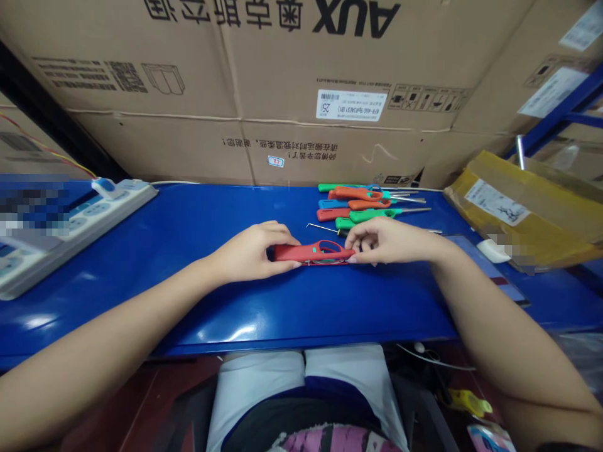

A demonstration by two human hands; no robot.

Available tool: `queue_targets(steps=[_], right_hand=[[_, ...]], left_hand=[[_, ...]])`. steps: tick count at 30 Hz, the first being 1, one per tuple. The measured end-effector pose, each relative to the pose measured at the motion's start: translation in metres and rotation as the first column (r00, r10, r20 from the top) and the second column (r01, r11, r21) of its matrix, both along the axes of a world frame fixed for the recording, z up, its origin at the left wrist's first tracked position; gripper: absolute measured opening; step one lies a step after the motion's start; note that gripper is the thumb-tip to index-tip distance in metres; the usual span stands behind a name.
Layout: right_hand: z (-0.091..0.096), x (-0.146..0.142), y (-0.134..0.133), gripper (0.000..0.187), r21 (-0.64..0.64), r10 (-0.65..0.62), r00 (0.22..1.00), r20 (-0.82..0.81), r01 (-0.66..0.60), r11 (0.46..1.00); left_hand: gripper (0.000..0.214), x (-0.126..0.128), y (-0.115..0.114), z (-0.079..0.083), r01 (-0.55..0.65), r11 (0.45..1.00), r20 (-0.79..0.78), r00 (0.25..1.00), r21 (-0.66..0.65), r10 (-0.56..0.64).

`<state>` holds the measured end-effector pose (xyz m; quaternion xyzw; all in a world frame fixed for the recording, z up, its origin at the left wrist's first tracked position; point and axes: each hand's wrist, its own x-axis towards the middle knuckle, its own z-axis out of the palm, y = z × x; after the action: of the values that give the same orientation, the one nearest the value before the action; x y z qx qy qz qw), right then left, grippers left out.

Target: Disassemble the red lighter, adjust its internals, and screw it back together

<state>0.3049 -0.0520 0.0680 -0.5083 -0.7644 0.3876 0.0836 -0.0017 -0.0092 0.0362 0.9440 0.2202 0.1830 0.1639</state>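
A red long-reach lighter casing (306, 252) lies lengthwise between my hands, just above or on the blue table. Its two halves look slightly apart along the near side, where a thin wire shows. My left hand (259, 252) grips the wide left end between thumb and fingers. At the narrow right end, my right hand (384, 242) pinches the tip with thumb and forefinger, its other fingers curled. Just behind, a hooked pick (325, 228) points left, its dark handle partly hidden by my right hand. Several coloured lighters (362, 196) with metal stems are piled beyond it.
A large cardboard box (188, 94) walls off the table's back. On the left rests a white power strip (80, 229). A yellow-taped carton (522, 207) stands at the right, near a white object (493, 251) and a flat card or pad (509, 289). The blue table's (301, 314) front edge meets my lap.
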Motion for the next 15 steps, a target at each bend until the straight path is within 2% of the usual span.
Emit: queue_targets(steps=[3, 5, 15], right_hand=[[0.0001, -0.0021, -0.0023, 0.023, 0.138, 0.081, 0.991, 0.108, -0.096, 0.986], [-0.0005, -0.0031, -0.0032, 0.021, 0.187, 0.094, 0.985, 0.144, -0.121, 0.975], [-0.0019, 0.0001, -0.0001, 0.018, 0.279, 0.13, 0.97, 0.205, -0.185, 0.942]], left_hand=[[0.034, 0.0005, -0.0022, -0.0018, -0.03, 0.999, -0.096, 0.995, -0.012, 0.029], [0.035, 0.0007, -0.0025, -0.0029, -0.059, 0.998, -0.126, 0.99, -0.011, 0.057], [0.035, -0.0007, -0.0032, -0.0006, -0.079, 0.996, -0.138, 0.987, 0.04, 0.084]])
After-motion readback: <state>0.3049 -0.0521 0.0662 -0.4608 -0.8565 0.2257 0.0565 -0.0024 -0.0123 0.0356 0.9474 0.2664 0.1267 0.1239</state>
